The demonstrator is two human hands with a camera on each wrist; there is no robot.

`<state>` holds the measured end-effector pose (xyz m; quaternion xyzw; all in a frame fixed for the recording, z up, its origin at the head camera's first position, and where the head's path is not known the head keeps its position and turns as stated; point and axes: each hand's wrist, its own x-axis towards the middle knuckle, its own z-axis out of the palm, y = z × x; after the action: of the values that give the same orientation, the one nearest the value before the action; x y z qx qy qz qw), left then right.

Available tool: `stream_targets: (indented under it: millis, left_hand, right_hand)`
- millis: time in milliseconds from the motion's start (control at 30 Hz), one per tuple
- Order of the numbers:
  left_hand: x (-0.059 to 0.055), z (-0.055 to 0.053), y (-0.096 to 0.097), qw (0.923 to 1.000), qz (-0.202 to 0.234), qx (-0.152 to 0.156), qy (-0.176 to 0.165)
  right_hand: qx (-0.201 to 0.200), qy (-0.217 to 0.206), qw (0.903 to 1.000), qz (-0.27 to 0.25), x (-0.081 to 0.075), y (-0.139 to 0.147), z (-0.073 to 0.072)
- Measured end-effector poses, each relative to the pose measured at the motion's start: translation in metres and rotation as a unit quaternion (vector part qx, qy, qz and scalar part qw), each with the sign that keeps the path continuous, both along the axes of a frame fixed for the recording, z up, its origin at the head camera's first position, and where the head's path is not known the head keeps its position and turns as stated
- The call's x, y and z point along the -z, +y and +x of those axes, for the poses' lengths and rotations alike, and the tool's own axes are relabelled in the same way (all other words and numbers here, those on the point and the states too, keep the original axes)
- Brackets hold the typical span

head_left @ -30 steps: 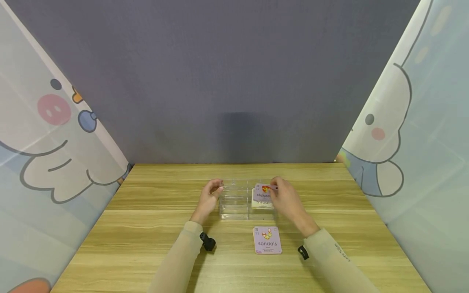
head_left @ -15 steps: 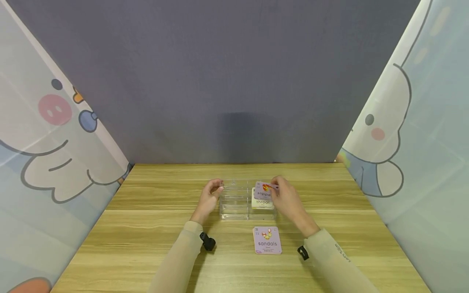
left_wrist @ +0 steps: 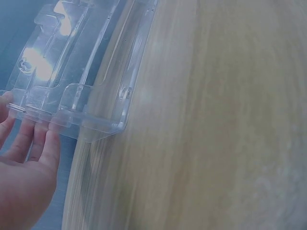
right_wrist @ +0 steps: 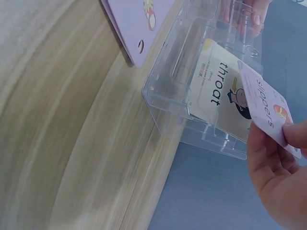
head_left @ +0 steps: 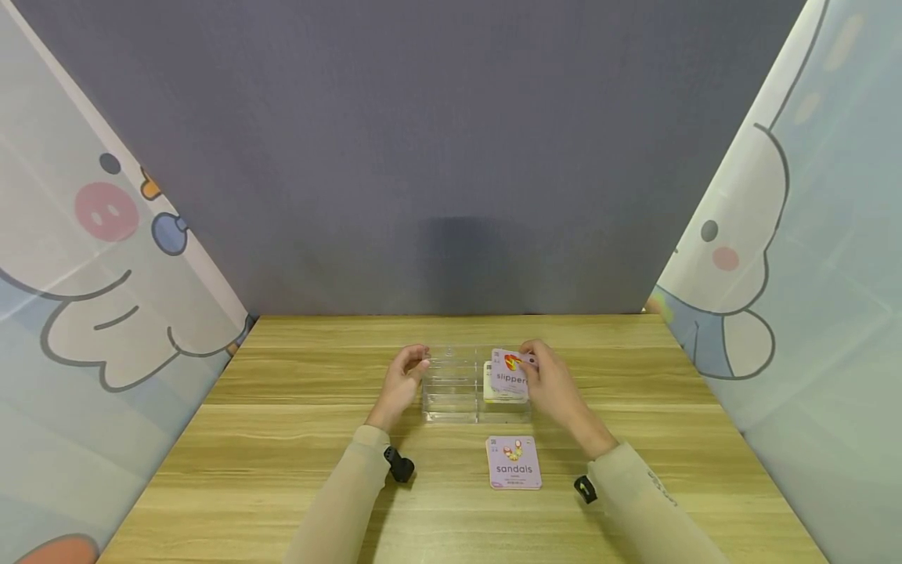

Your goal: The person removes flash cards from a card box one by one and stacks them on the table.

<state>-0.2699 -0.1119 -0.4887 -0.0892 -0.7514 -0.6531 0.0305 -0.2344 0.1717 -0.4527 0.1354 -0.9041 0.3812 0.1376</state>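
Observation:
A clear plastic tiered rack (head_left: 451, 392) with two columns stands on the table. My left hand (head_left: 402, 384) grips its left side, thumb in front and fingers behind in the left wrist view, where the rack's side wall (left_wrist: 72, 117) shows. Between thumb and fingers, my right hand (head_left: 557, 384) pinches a purple "slippers" flashcard (right_wrist: 266, 103) by its edge. That card is tilted above the rack's right column and overlaps a cream "throat" flashcard (right_wrist: 216, 86) standing in a slot there. In front of the rack lies a small stack of purple cards, "sandals" (head_left: 514, 462) on top.
The wood-grain table (head_left: 282, 439) reaches back to a dark grey panel (head_left: 451, 157). Curtains printed with cartoon animals hang at the left (head_left: 106, 258) and right (head_left: 796, 258). The rack's left column holds no cards.
The slippers card has shifted slightly right and tipped more upright, showing more of its face and covering the word on the throat card. My left hand and the rack have stayed put.

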Motion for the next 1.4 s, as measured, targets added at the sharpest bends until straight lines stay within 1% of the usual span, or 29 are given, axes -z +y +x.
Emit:
stream_targets:
  millis: [167,333,633,900,1133,1400]
  left_hand:
    - [0.023,-0.015,-0.002,1.0000,0.004,-0.004,-0.004]
    - [0.024,-0.015,-0.003,0.9999,0.006,-0.005,-0.006]
    - [0.025,-0.016,-0.002,0.9999,0.009,-0.009,-0.004]
    - [0.026,-0.017,-0.003,0.9999,0.007,-0.008,0.001]
    - [0.025,-0.016,-0.004,1.0000,0.004,-0.006,-0.003]
    - [0.026,-0.016,-0.002,0.9999,0.008,-0.007,0.008]
  right_hand:
    - [-0.011,-0.022,0.9992,-0.032,-0.001,0.001,0.002]
    - [-0.018,-0.029,0.9975,-0.062,-0.002,0.002,0.003]
    - [-0.024,-0.059,0.9925,-0.105,-0.005,0.002,0.007]
    - [-0.029,-0.067,0.9914,-0.109,-0.009,0.002,0.011]
    - [-0.048,-0.083,0.9890,-0.112,-0.014,0.004,0.015]
    - [-0.070,-0.108,0.9833,-0.129,-0.016,0.007,0.023]
